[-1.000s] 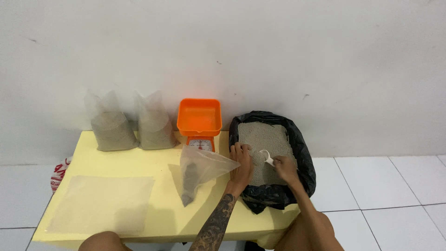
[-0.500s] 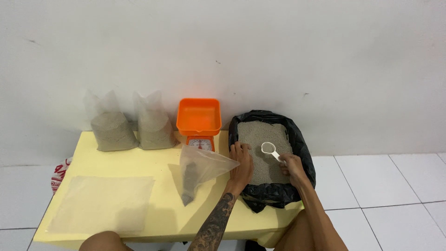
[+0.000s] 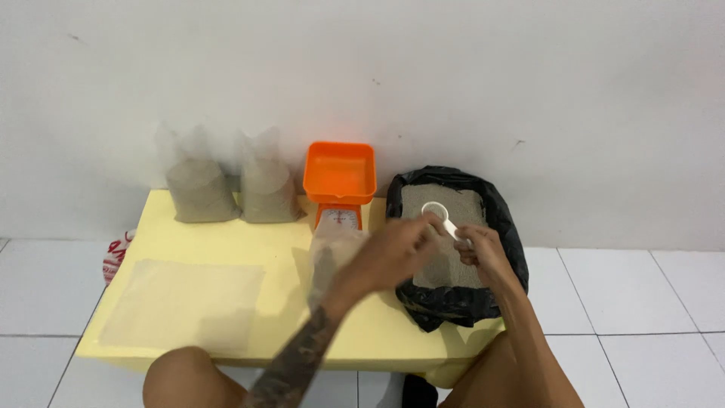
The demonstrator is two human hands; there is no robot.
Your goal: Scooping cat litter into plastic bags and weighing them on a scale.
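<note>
My right hand [image 3: 483, 253] holds a white scoop [image 3: 438, 214] by its handle over the grey-brown powder in a black-lined container [image 3: 498, 208] at the table's right end. My left hand [image 3: 396, 253] grips the mouth of a clear plastic bag [image 3: 336, 253], which hangs down beside the container, close to the scoop. My tattooed left forearm [image 3: 302, 355] reaches in from below.
Two filled clear bags of powder [image 3: 200, 189] [image 3: 266, 187] stand at the back left of the yellow table [image 3: 226, 234]. An orange scale with a tray [image 3: 340, 174] sits behind the bag. A stack of flat clear bags [image 3: 181, 302] lies front left. White tiled floor surrounds the table.
My left hand has lifted the bag's mouth up and to the right, toward the scoop. The right hand has raised the scoop out of the powder.
</note>
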